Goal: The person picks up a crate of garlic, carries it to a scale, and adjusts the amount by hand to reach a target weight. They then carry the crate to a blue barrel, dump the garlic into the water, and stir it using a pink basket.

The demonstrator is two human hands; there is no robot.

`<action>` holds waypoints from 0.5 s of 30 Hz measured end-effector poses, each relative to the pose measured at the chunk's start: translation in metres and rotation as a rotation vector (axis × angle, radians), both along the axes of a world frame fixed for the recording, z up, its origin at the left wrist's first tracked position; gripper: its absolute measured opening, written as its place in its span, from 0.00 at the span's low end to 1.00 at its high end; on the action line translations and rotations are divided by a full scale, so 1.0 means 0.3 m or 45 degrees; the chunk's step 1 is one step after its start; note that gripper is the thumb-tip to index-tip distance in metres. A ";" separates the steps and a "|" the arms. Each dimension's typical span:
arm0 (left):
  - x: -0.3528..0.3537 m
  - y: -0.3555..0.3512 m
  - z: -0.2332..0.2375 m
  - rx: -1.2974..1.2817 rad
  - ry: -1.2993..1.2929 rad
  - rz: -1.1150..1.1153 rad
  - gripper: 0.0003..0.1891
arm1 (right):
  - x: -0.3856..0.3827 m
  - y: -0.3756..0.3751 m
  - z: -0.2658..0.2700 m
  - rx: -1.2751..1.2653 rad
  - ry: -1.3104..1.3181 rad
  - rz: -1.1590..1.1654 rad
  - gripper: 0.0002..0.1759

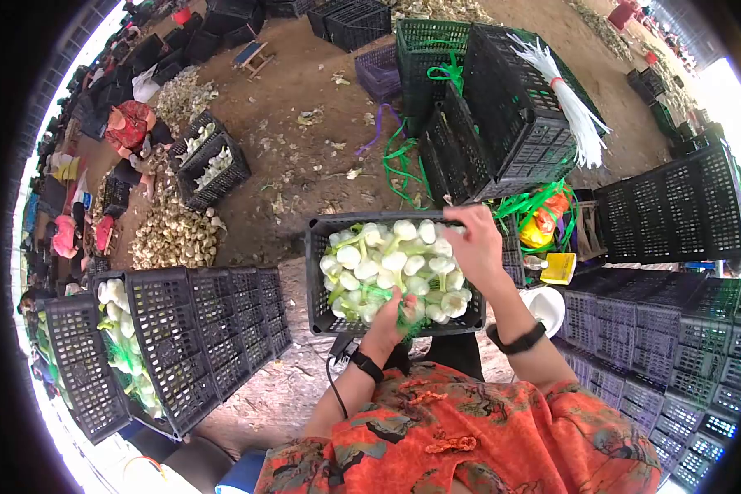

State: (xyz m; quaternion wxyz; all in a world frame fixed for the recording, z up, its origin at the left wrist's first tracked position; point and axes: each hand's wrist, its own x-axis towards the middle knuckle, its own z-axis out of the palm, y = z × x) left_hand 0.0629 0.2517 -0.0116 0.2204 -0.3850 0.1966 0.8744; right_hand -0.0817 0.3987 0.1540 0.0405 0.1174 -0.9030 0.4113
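A black crate (395, 217) full of white garlic bulbs (393, 261) with pale green stems stands before me. My left hand (391, 319) is over the crate's near side, its fingers closed round a bunched green net (411, 315). Part of the net lies across the bulbs beside the fingers. Above the crate's right side is my right hand (474, 240), fingers bent near the far right corner. Blur and the hand's angle hide whether anything is between those fingers.
Stacked black crates (222, 329) stand left, some holding garlic in green net. More crates (519, 107) with white ties (564, 99) rise at the far right. A yellow box (559, 268) and white bowl (545, 307) are right. A person (129, 125) works by a garlic heap (173, 235).
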 end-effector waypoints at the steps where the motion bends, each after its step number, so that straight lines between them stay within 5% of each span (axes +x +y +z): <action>1: 0.005 0.000 -0.005 0.005 0.000 -0.004 0.23 | 0.054 0.024 -0.032 0.005 0.000 -0.004 0.20; 3: -0.004 0.000 -0.012 0.082 -0.014 -0.008 0.23 | 0.166 0.059 -0.126 -0.165 -0.459 0.519 0.16; 6: -0.034 0.034 0.051 -0.044 -0.066 -0.005 0.25 | 0.269 -0.002 -0.130 0.222 -0.339 0.656 0.09; 9: -0.003 -0.004 0.001 -0.093 0.132 -0.115 0.26 | 0.268 -0.022 -0.292 -0.192 -0.599 0.540 0.08; 11: -0.004 -0.012 0.023 -0.117 0.121 -0.135 0.27 | 0.223 -0.032 -0.315 -0.640 -0.936 0.162 0.08; 15: 0.004 -0.019 0.072 -0.052 0.153 -0.115 0.27 | 0.141 -0.019 -0.439 -0.912 -1.414 -0.179 0.06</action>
